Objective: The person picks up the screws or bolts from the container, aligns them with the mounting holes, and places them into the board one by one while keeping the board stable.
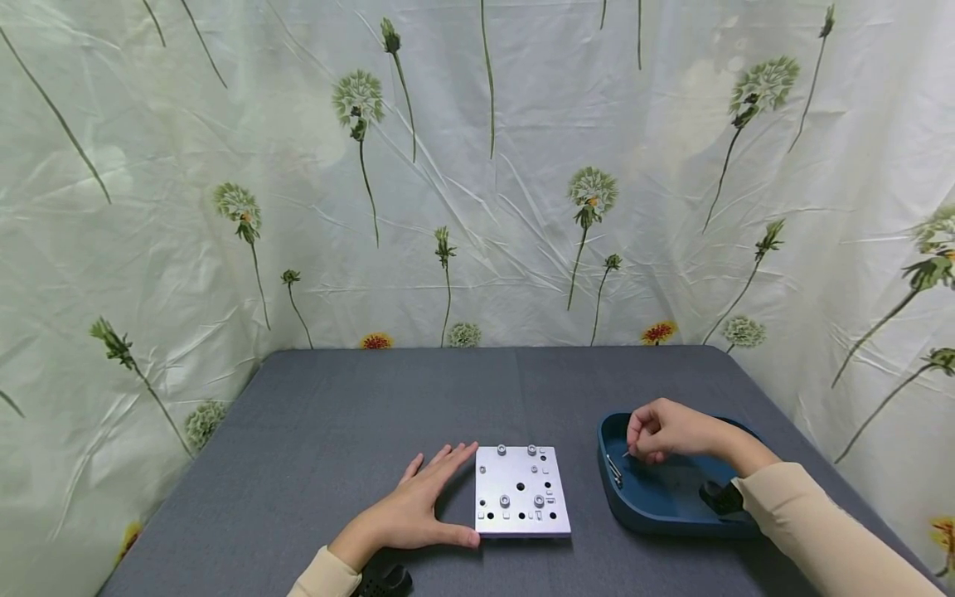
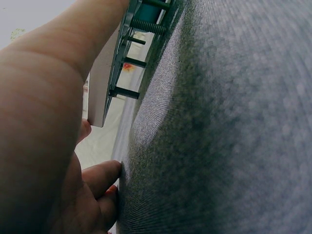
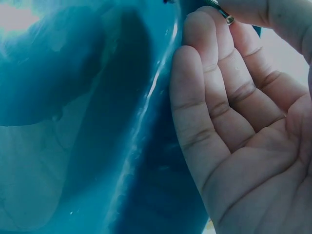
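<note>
A silver square metal plate (image 1: 503,518) with holes and several screws in it lies at the centre front of the table. My left hand (image 1: 421,506) rests at its left side, fingers spread, with the thumb by the near corner and fingertips by the far corner. In the left wrist view threaded screw shanks (image 2: 148,27) stick out from the plate's underside. Over the left part of a blue tray (image 1: 634,514), my right hand (image 1: 667,431) pinches a small metal screw (image 3: 226,17) between thumb and fingers. A few metal pieces (image 1: 614,471) lie inside the tray's left wall.
A grey cloth-covered table (image 1: 358,414) carries everything. Behind it hangs a pale curtain (image 1: 485,207) with a dandelion print. The tray's raised rim surrounds the space under my right hand, to the right of the plate.
</note>
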A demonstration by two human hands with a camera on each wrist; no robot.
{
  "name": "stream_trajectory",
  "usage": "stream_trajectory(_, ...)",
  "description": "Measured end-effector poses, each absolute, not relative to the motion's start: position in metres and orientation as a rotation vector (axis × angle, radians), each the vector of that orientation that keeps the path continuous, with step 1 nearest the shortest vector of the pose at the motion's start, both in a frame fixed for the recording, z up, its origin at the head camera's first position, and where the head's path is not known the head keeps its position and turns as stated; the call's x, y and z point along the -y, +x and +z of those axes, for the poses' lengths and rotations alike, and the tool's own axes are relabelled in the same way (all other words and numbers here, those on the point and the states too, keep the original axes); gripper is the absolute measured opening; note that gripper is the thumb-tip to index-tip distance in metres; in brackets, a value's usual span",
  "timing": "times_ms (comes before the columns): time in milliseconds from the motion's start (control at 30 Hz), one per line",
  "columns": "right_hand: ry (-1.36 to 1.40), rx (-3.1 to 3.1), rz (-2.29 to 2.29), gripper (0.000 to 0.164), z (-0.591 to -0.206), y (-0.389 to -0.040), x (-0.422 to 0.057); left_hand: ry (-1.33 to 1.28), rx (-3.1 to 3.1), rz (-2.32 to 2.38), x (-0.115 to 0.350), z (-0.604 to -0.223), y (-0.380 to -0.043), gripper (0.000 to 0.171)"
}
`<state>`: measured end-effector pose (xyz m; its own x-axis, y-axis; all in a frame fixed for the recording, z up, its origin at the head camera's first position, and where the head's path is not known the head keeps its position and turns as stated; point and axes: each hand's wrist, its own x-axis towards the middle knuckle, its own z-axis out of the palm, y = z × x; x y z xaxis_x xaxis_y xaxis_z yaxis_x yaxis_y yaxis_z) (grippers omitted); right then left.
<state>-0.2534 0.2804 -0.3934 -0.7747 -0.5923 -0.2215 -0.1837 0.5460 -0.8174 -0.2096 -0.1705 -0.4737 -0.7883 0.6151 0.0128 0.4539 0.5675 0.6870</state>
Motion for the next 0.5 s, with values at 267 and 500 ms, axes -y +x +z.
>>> stream_trajectory(267, -0.646, -2.316, -1.148, 0.011, -0.385, -0.252, -0.271, 0.894, -2.574, 1.027, 0.17, -0.473, -0.21, 0.118)
stream_trajectory(500, -0.671, -2.329, -1.143, 0.011, -0.379, -0.25, -0.263, 0.894, -2.574, 1.03, 0.17, -0.474, -0.209, 0.119)
